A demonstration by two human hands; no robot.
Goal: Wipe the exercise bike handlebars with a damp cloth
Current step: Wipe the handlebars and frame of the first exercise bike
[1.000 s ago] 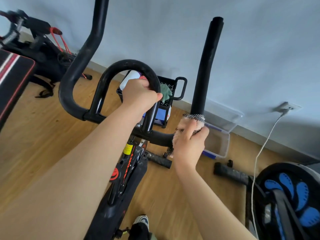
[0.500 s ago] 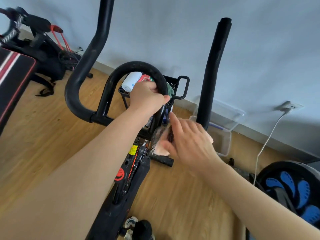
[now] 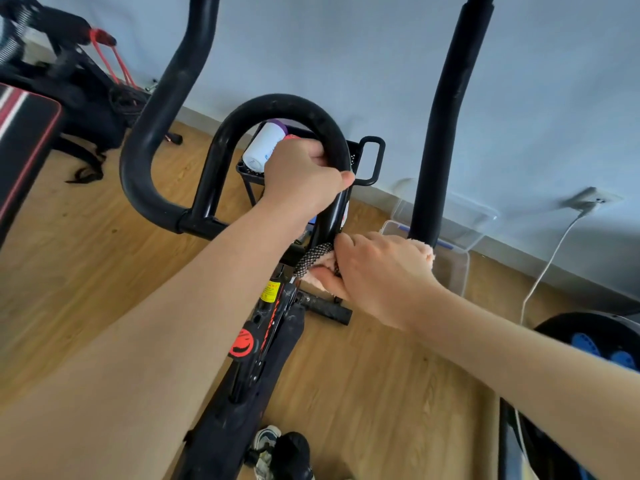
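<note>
Head: right hand (image 3: 381, 271) clutches fluffy peach cloth (image 3: 318, 280), speckled trim; left hand's (image 3: 301, 178) fingers (image 3: 317, 155) wrap black handlebars (image 3: 277, 105).

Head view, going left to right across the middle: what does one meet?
Padded bench → left handlebar horn → left hand gripping the centre loop → right hand holding the cloth → right handlebar horn → wall socket.

I read one view, head cam | sits above and just behind the handlebars (image 3: 277, 103), very near them | faces forward and down, past the handlebars to the floor (image 3: 86, 271) below and the wall (image 3: 346, 46) beyond | wide-angle
</note>
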